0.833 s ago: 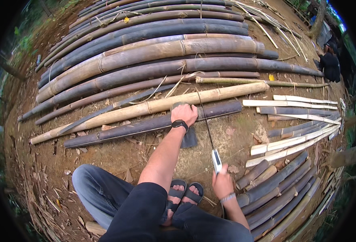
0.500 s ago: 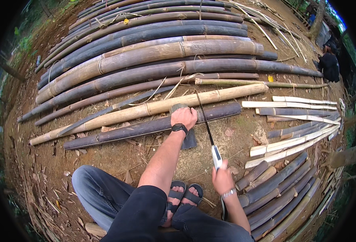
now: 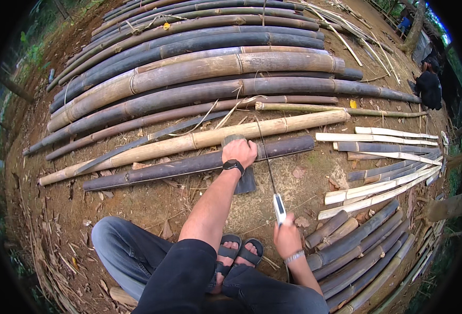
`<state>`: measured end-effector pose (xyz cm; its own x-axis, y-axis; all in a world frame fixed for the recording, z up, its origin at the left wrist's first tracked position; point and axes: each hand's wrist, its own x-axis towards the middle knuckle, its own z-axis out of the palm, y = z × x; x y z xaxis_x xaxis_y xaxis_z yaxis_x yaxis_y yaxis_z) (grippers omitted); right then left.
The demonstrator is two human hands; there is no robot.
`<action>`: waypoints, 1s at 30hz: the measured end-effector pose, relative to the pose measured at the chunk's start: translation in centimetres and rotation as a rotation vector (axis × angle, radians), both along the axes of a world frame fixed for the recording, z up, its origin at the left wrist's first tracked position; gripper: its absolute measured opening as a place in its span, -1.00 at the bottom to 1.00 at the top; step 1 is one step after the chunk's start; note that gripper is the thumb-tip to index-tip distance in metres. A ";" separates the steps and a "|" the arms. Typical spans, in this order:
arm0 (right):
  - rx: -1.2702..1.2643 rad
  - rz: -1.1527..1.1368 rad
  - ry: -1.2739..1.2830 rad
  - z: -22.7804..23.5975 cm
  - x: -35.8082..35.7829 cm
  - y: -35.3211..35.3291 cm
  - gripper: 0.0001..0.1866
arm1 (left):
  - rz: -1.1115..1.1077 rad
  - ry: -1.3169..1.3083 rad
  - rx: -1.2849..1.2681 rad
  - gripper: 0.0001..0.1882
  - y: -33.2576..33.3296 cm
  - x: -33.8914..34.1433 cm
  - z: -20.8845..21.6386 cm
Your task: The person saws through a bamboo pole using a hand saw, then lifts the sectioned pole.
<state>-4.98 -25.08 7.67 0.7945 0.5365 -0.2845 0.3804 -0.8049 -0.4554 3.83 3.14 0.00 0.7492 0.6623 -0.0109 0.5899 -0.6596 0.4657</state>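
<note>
One dark purplish-brown bamboo pole (image 3: 163,171) lies crosswise on bare brown earth (image 3: 142,204), under the left hand (image 3: 240,152); how far its fingers close cannot be told. One slim dark-bladed handsaw with white-and-black handle (image 3: 279,206) is gripped in the right hand's (image 3: 287,238) closed fingers, blade crossing the pole just right of the left hand. One pale tan bamboo pole (image 3: 210,137) lies just beyond.

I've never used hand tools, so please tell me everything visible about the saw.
The saw has a long, slim, dark blade, apparently metal, and a white handle with a dark inset. The right-hand grip wraps the handle, hiding its lower part. The blade slants up and leftward across the dark bamboo pole, its tip over the pale pole; contact is unclear.
</note>
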 end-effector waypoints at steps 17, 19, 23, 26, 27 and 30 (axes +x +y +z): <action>-0.013 -0.037 0.005 -3.0 4.5 4.1 -0.58 | -0.017 -0.053 0.007 -0.52 -0.6 0.4 0.0; -0.063 -0.024 0.033 -0.9 2.1 2.8 -0.57 | 0.011 0.017 -0.028 -0.52 -0.4 0.2 0.1; -0.050 -0.048 -0.017 -1.7 -1.1 -2.5 -0.55 | -0.006 -0.045 -0.003 -0.52 -1.3 0.5 0.2; 0.019 -0.024 -0.035 -2.2 3.0 2.6 -0.55 | -0.006 -0.089 0.028 -0.53 -1.0 -0.2 -0.5; 0.049 -0.008 -0.047 -2.3 3.9 3.6 -0.56 | -0.015 -0.078 0.028 -0.53 -0.8 0.1 -0.1; -0.009 -0.019 -0.001 -0.3 -1.1 -0.4 -0.58 | -0.004 -0.010 0.003 -0.54 -0.7 -0.6 0.1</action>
<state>-6.06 -25.46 7.36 0.8047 0.5192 -0.2881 0.3659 -0.8157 -0.4480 3.27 2.48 0.08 0.7517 0.6595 -0.0012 0.5827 -0.6634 0.4694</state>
